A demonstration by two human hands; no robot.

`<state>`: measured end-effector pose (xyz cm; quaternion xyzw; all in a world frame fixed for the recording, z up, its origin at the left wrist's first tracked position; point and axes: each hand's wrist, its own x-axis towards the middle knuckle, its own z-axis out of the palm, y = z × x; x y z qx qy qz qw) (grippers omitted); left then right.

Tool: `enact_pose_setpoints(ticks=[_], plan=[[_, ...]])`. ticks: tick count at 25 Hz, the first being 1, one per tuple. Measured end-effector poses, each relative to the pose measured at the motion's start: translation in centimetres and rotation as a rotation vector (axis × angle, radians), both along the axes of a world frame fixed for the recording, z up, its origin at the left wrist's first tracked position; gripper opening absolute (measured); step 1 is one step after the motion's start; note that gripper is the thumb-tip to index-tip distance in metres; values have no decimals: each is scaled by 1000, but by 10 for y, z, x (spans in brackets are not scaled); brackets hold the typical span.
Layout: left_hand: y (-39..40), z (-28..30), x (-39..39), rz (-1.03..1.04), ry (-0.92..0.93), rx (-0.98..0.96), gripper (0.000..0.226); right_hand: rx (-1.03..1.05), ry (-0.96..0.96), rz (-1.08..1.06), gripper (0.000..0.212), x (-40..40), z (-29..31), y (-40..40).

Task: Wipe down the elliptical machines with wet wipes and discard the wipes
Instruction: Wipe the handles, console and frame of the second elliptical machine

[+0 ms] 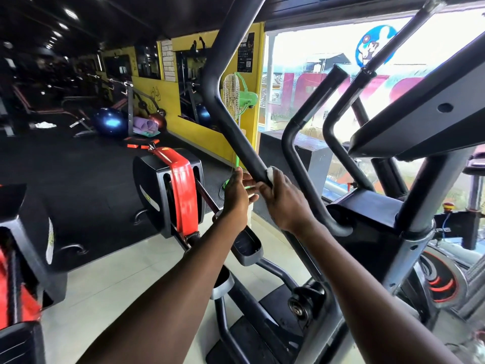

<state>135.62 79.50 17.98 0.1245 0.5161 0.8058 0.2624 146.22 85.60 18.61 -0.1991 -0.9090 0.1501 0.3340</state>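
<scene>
A black elliptical machine fills the right half of the view, and its long moving handlebar (225, 109) slants down through the middle. My right hand (282, 198) wraps round the lower part of that bar and presses a white wet wipe (270, 172) against it. Only a small corner of the wipe shows above my fingers. My left hand (237, 199) is just left of the bar, fingers fairly straight and pointing at my right hand. Whether it touches the bar or holds anything I cannot tell. The machine's pedal (246, 245) sits below my hands.
Another elliptical with a red and black flywheel housing (170, 190) stands to the left, and part of a third (18, 258) is at the far left edge. A green pedestal fan (237, 95) stands by the yellow wall. Windows lie to the right. Gym equipment and a blue exercise ball (109, 122) are further back.
</scene>
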Motion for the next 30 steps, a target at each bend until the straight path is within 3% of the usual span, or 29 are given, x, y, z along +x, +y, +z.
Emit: enact_pose_setpoints(ticks=[2,4,8,10,13,17,20,26,30], plan=[[-2,5,-4,46,-19,27,26,-8,-110,-19,47,-13,3,-4],[-2,10,-8,53,-4,57,18,-77,-50,14,46,-29,18,-3],[-7,27,-17,46,59,110,13,58,19,25,42,-29,14,-3],[-11,34,-27,80,104,109,11,83,-79,-51,53,-17,12,2],[-15,43,-32,78,104,148,9,41,24,32,68,-32,22,-7],[-17,41,-37,70,119,145,15,285,-63,-11,76,-47,11,-29],[-20,49,-48,106,144,127,19,223,-64,-18,78,-60,40,-21],[-25,90,-69,198,175,284,10,212,-57,57,71,-120,100,-34],[-24,114,-97,241,165,337,24,-29,13,47,58,-162,136,-35]])
